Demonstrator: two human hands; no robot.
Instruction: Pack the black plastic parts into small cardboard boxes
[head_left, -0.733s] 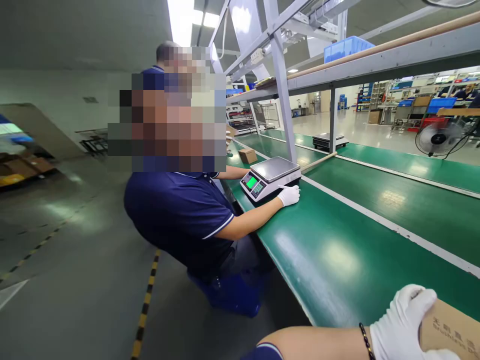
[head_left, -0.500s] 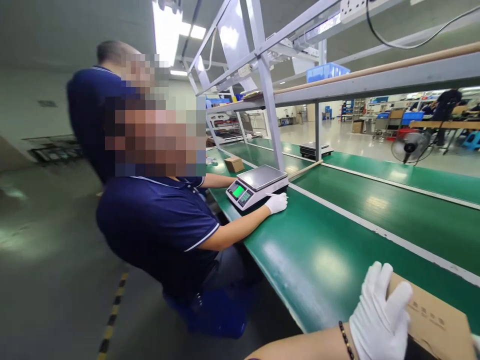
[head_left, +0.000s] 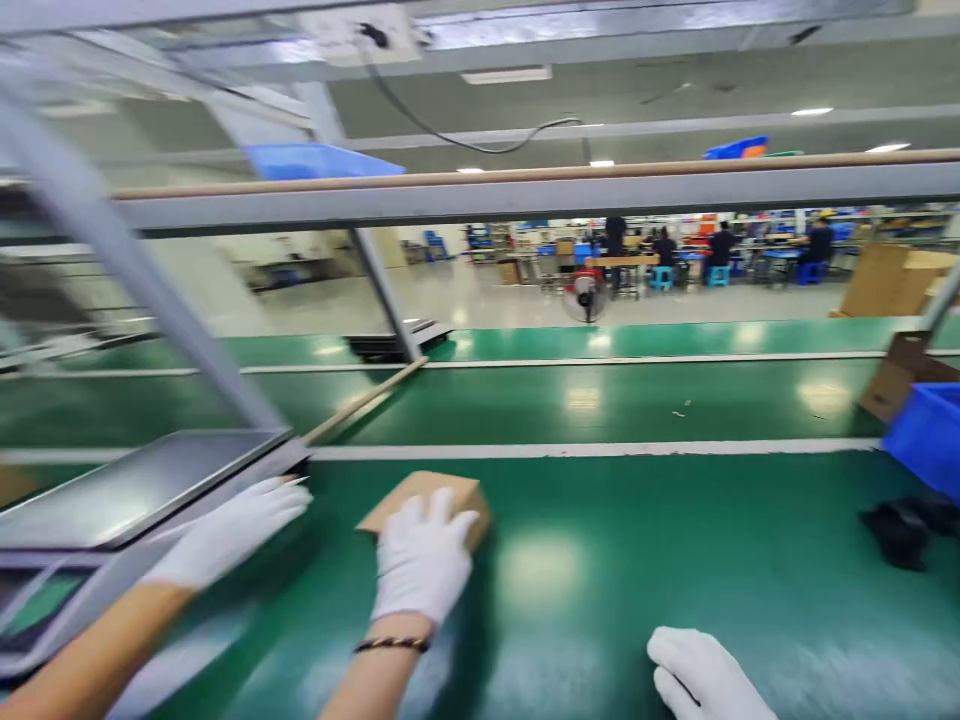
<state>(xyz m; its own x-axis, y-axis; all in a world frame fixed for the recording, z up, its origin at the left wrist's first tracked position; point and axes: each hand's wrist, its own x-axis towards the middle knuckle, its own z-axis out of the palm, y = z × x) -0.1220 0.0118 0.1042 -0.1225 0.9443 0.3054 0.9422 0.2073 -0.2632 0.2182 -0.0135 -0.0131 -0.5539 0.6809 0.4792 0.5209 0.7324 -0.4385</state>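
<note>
Box moved: half a second ago the cardboard box [head_left: 457,492] sat at the lower right frame edge under your glove; now it's out ahead of you on the green belt [head_left: 600,560], and the view has swung from the co-worker round to the belt.

Your left hand [head_left: 424,560], white glove and bead bracelet at the wrist, lies flat on top of the box with the fingers stretched forward and close together. It covers the lid and isn't pinching it. The box's near half is hidden under that hand, and motion blur hides any print on it.

Your right hand [head_left: 705,675] is low and to the right of the box, well apart from it. It's cut by the frame edge, so I can't tell if it's spread or curled; nothing shows in it.

Just left of your left hand is a co-worker's gloved hand [head_left: 232,530], touching the corner of the scale [head_left: 135,485].

Progress, judged: the box is down on the belt beside the scale, not on its pan, which is bare.

Far right of your hands are a blue bin [head_left: 930,435] and a dark object [head_left: 900,525].
</note>
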